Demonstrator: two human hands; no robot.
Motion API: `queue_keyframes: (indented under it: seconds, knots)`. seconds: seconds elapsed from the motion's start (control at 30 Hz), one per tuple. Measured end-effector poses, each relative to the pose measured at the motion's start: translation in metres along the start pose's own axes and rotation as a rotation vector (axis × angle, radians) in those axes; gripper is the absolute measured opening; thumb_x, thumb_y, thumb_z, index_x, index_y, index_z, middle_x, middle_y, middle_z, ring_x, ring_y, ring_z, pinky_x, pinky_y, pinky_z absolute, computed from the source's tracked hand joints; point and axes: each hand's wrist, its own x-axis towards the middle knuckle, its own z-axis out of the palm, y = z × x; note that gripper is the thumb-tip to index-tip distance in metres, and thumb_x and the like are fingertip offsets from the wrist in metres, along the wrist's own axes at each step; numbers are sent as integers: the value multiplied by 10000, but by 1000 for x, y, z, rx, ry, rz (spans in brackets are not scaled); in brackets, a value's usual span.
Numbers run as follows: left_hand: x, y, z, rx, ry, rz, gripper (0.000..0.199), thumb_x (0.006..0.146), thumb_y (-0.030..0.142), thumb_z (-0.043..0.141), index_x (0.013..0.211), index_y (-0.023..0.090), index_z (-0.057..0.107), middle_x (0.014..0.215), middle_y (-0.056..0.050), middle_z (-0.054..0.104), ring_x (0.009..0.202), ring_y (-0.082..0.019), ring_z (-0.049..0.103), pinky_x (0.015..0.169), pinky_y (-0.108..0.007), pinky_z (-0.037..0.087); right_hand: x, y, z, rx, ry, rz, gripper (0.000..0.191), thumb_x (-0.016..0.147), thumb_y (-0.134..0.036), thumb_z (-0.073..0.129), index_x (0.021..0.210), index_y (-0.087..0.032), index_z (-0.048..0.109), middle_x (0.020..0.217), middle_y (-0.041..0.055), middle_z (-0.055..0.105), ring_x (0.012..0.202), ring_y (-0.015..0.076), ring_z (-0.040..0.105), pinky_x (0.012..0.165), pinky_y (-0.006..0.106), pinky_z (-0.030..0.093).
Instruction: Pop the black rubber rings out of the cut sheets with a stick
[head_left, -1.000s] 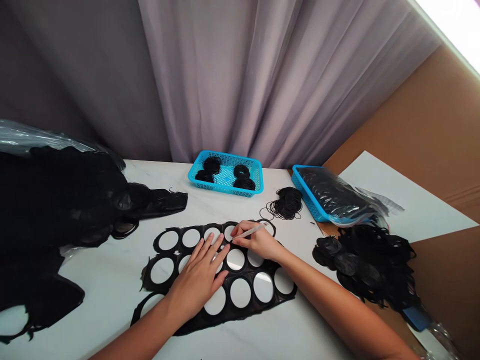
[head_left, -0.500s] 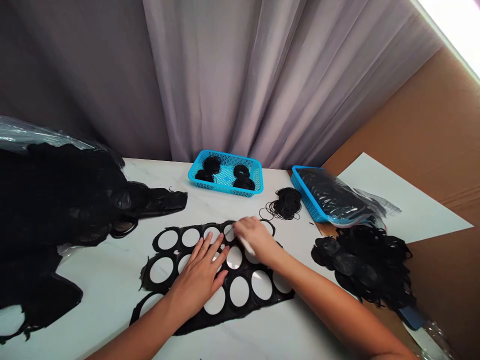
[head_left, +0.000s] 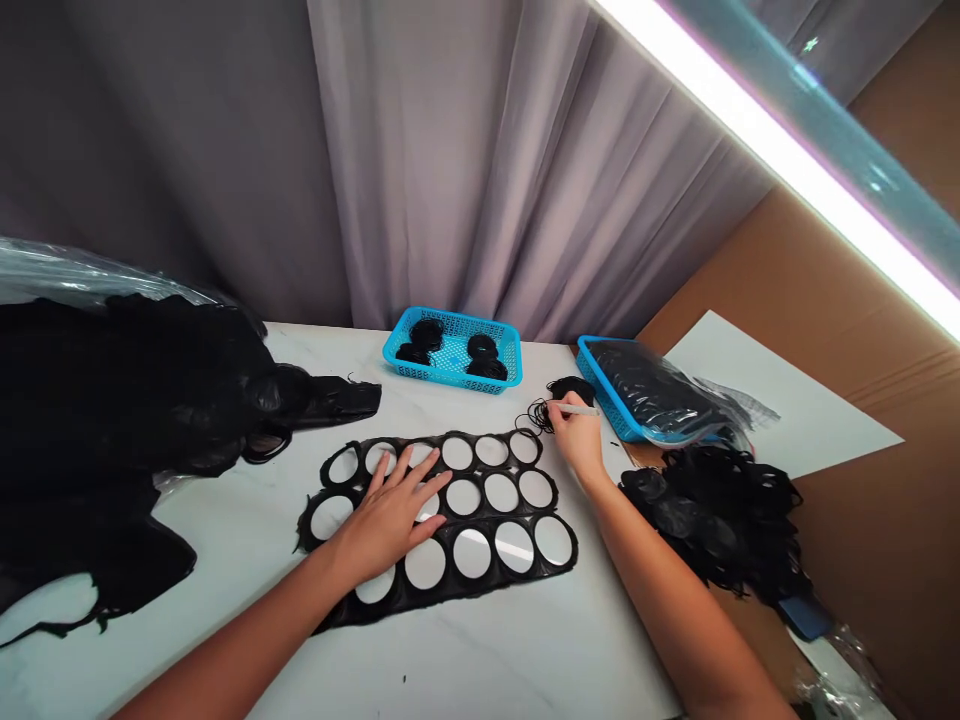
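Observation:
A black rubbery sheet [head_left: 491, 521] with rows of round holes lies flat on the white table. My left hand [head_left: 390, 520] rests on its left half, palm down and fingers spread, covering a few holes. Off the sheet's far right corner, my right hand [head_left: 579, 438] is closed around a slim white pen-like tool [head_left: 583, 409]. That hand is at a small pile of thin black rings [head_left: 570, 387], partly hiding it. Loose rings trail from the pile toward the sheet; whether any hang on the tool I cannot make out.
A blue basket [head_left: 450, 379] at the back holds bundles of black rings. Right of it, another blue basket [head_left: 611, 402] carries a plastic bag [head_left: 649, 395] of black material. Black scraps [head_left: 720, 520] are heaped at right; a large black heap [head_left: 150, 400] covers the left. A lamp [head_left: 750, 130] crosses above.
My right hand has moved from the sheet's top row to the right, over to the ring pile. My left hand stays flat on the sheet. The view has shifted, bringing more of the lamp in.

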Motion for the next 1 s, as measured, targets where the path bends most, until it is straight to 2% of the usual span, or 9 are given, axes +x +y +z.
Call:
queue_keyframes:
  seconds: [0.1, 0.2, 0.3, 0.4, 0.57, 1.0]
  knots:
    - [0, 5, -7, 44, 58, 24, 457, 956, 345, 572, 1400, 263, 501, 1494, -93, 461, 1422, -365, 334, 1120, -612, 289, -6, -4, 1, 76, -94, 25, 275, 790, -416, 600, 641, -226, 468, 616, 14, 602, 587, 165, 515, 564, 276, 375]
    - [-7, 22, -11, 68, 94, 62, 387, 950, 213, 552, 1337, 211, 545, 1447, -126, 501, 1405, -314, 382, 1142, -534, 310, -29, -20, 10, 260, -353, 66, 284, 759, -423, 668, 673, -217, 493, 721, 37, 678, 604, 159, 558, 567, 272, 417]
    - [-21, 38, -6, 38, 78, 123, 405, 946, 198, 546, 1349, 224, 529, 1492, -118, 456, 1407, -301, 386, 1131, -504, 354, -61, -38, 20, 439, -629, 88, 248, 758, -357, 713, 738, -211, 513, 813, 33, 699, 654, 152, 583, 604, 270, 436]
    - [-35, 45, 2, 21, 69, 121, 476, 960, 236, 546, 1427, 259, 455, 1561, -94, 365, 1425, -310, 356, 1125, -507, 368, -87, -46, 26, 426, -772, 53, 202, 789, -309, 703, 764, -208, 530, 836, 27, 693, 715, 161, 602, 643, 277, 446]
    - [-42, 42, 8, -22, 88, 116, 530, 980, 279, 537, 1486, 299, 380, 1608, -60, 269, 1453, -302, 297, 1153, -504, 330, -105, -45, 29, 337, -803, -3, 163, 821, -287, 680, 764, -207, 550, 832, 28, 694, 751, 174, 609, 669, 287, 454]
    - [-41, 43, 5, -39, 48, 105, 586, 969, 274, 550, 1512, 317, 332, 1622, -55, 225, 1463, -309, 268, 1159, -507, 317, -106, -53, 26, 293, -789, -20, 178, 849, -268, 655, 736, -209, 531, 831, 21, 697, 721, 161, 599, 636, 269, 440]
